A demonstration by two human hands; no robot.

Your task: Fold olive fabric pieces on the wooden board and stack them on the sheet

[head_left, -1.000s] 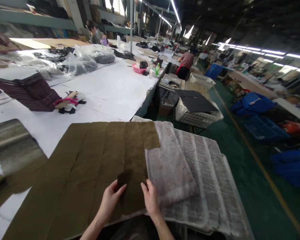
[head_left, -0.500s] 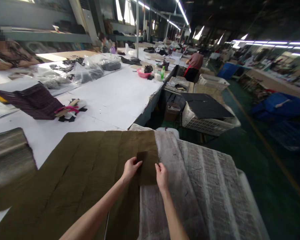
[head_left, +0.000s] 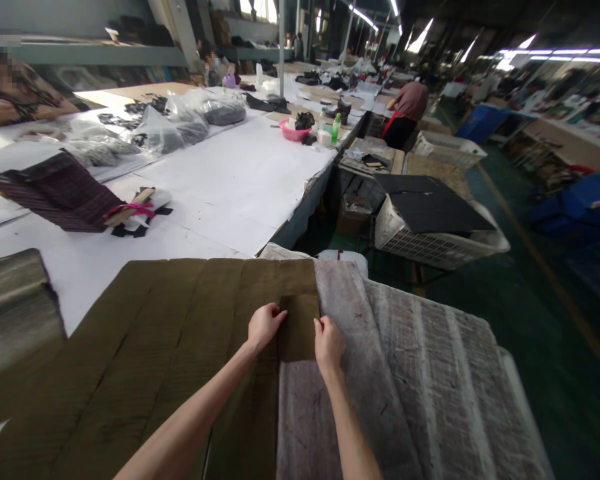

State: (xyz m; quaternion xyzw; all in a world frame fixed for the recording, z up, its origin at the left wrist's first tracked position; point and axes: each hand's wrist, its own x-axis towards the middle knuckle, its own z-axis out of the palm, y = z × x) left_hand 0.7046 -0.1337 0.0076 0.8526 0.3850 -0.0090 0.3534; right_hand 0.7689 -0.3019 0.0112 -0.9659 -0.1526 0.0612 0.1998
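Nearest to the person, the lower part of the grey cloth (head_left: 307, 427) lies bare, and to the left of this part the olive strips (head_left: 130, 353) lie side by side and cover a wide area. A little farther, the small olive piece (head_left: 300, 330) lies flat on the grey cloth, in the rightmost column. The left hand (head_left: 265, 327) is closed on its left edge, and the right hand (head_left: 330, 343) pinches its right edge between thumb and fingers. The columns at left look already filled, while the rightmost one seems covered only at its far end, down to this piece; below it, the grey is without cover. Whether the piece touches or overlaps the olive one above it, one cannot tell. Beyond is the white surface (head_left: 220, 187), which carries a dark purple stack (head_left: 75, 193) and, farther away, a pink basin (head_left: 295, 134) beside a green bottle (head_left: 336, 130).
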